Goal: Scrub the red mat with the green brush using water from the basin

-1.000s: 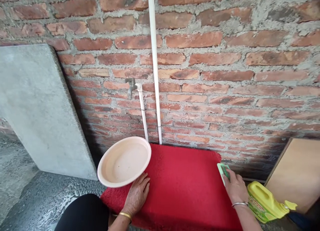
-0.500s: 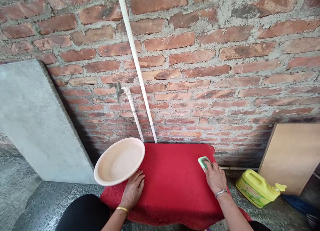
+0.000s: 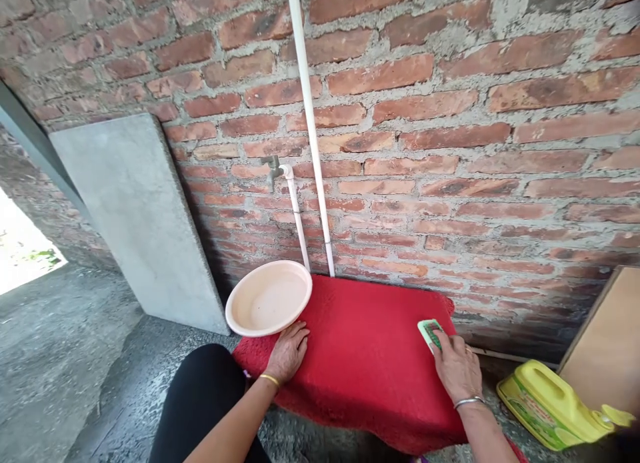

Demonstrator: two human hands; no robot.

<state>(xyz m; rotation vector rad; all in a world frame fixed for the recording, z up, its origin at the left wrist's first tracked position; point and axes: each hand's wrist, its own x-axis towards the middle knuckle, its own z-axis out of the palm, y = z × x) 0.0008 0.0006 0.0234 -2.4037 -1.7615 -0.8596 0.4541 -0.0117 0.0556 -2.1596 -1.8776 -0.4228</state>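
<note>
At our far left, a grey slab (image 3: 140,223) leans against the brick wall (image 3: 425,143), its foot on the wet-looking floor (image 3: 113,363). Next comes a black-clad knee (image 3: 203,396), and past it a pale pink basin (image 3: 270,299), which sits open side up at the left end of the red cloth (image 3: 360,343). Above the basin we see a grey tap (image 3: 273,173). The left hand (image 3: 289,355), gold bracelet (image 3: 270,379) at its wrist, rests palm down on the cloth just beside the basin's rim; its fingers lie loosely close together, and we cannot tell whether they touch the rim. Two white pipes (image 3: 311,129) rise behind. The cloth hides whatever bears it. Near its right end lies a green block (image 3: 429,332), pinched by the bent fingers of the right hand (image 3: 457,369), which wears a silver bracelet (image 3: 469,401); we cannot make out the thumb's grip. Further right, a yellow jug (image 3: 550,403) lies tipped on the floor, near a tan board (image 3: 607,336) standing aslant.
</note>
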